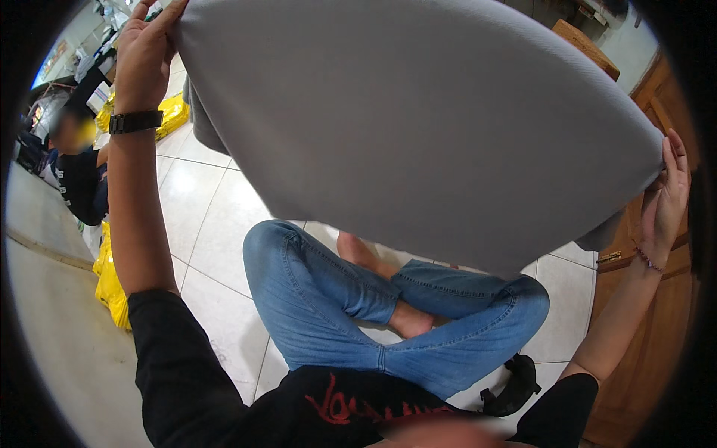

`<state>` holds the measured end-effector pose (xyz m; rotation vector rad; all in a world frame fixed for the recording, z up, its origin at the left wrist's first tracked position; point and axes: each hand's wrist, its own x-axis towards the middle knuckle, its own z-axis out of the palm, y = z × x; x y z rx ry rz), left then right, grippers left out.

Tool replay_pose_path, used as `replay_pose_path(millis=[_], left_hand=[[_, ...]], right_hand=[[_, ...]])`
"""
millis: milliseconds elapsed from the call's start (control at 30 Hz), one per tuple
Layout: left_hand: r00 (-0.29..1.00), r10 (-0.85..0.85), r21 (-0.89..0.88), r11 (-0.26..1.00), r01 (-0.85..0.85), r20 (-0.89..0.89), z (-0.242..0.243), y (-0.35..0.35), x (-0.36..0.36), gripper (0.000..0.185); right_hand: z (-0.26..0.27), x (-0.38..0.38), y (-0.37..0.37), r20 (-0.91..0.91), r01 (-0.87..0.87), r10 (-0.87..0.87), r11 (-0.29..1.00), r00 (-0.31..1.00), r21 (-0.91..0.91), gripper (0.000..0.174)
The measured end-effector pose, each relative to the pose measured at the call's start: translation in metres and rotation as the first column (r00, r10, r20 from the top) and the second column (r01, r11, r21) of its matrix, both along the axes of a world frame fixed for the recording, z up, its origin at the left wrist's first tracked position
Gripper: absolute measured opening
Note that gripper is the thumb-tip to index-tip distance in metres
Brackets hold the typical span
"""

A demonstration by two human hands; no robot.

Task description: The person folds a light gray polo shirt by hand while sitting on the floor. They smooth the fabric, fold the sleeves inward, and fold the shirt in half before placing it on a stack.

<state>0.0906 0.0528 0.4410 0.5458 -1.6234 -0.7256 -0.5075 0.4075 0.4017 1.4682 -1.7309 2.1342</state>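
A large piece of grey fabric [414,123] is spread in the air between my two hands, above my crossed legs in blue jeans. At the upper left, my left hand [147,53] pinches one edge of it between thumb and fingers; a dark watch is on that wrist. My right hand [669,179], at the right with a beaded bracelet on the wrist, grips the opposite edge. The fabric's lower edge hangs just over my knees. A darker grey part shows behind it on both sides. Its top edge runs partly out of view.
White floor tiles [196,207] lie under me. A person [78,173] in a black shirt sits at the far left, near yellow plastic packages [173,115]. More yellow packaging [112,285] lies beside my left arm. Wooden doors [638,336] stand at the right, and a black object [512,386] rests by my right knee.
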Motion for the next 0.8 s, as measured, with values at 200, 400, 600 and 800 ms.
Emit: replay_pose_path(millis=[200,400,600,800], left_hand=[[0.988,0.033,0.239,0.969,-0.069,0.153,-0.065,-0.072,-0.059,0.052],[0.994,-0.059,0.443,0.896,0.01,0.097,-0.128,-0.15,-0.139,0.055],[0.978,0.135,0.132,0.979,-0.157,0.159,-0.115,-0.173,-0.158,0.041],[0.977,0.032,-0.007,1.0,-0.031,0.209,-0.269,-0.141,-0.126,0.051]], right_hand=[[-0.056,-0.063,-0.074,0.138,0.03,-0.053,0.986,0.989,0.166,0.031],[-0.118,-0.115,-0.169,0.376,-0.024,-0.075,0.967,0.924,0.252,0.028],[-0.098,-0.115,-0.184,0.305,0.024,-0.067,0.99,0.95,0.142,0.026],[-0.248,-0.076,-0.128,0.053,0.042,-0.073,0.892,0.996,0.451,0.029]])
